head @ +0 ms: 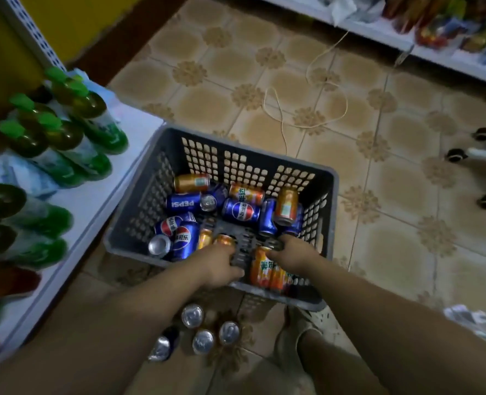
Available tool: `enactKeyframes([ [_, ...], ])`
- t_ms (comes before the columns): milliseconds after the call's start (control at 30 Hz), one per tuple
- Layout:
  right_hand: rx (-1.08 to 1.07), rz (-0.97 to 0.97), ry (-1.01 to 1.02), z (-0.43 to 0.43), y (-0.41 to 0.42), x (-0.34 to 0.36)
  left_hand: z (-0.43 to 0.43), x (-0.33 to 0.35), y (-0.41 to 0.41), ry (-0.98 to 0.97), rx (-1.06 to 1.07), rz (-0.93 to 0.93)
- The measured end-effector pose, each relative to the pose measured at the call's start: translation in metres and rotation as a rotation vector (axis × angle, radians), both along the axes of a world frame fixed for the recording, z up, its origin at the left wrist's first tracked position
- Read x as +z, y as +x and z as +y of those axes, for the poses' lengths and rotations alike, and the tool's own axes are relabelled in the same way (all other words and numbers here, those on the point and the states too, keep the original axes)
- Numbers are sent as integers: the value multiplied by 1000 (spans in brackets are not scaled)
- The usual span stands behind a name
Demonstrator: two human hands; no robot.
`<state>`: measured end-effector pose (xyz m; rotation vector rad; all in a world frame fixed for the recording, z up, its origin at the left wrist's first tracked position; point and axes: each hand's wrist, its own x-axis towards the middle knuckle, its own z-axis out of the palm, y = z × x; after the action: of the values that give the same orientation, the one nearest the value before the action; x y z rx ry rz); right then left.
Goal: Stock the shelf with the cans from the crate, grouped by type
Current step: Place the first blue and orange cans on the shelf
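Note:
A grey slotted crate stands on the tiled floor and holds several blue Pepsi cans and orange soda cans, most of them lying on their sides. My left hand reaches over the crate's near wall and curls around an upright orange can. My right hand is beside it, fingers closed on the top of another orange can that leans against the near wall. Several cans stand on the floor in front of the crate. The low white shelf is at the left.
Green-capped bottles fill the left shelf's back. My sandalled foot is by the crate's near right corner. A loose cord loops over the tiles beyond. Another stocked shelf runs along the top right, with chair casters at the right.

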<state>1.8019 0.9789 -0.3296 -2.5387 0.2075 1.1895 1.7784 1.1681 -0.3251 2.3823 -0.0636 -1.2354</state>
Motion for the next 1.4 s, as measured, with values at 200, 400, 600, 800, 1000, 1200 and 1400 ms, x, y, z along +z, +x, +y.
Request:
enactKeyframes([
  [200,36,115,-37,3,20,-119,1,-88,32,-8,-40,94],
  [400,77,119,-185,4,21,-181,5,-132,44,32,-145,173],
  [600,-71,51,31,9,31,-170,8,-134,43,-3,-80,254],
  [800,-401,-169,313,34,30,-93,22,-71,41,-152,122,231],
  [1000,-484,-311,616,79,51,58,61,53,31,-284,408,-77],
  [1200,-513,-419,915,146,33,207,107,199,-2,-433,654,-465],
  [1400,-290,-382,1135,204,-19,334,166,315,-72,-603,786,-517],
])
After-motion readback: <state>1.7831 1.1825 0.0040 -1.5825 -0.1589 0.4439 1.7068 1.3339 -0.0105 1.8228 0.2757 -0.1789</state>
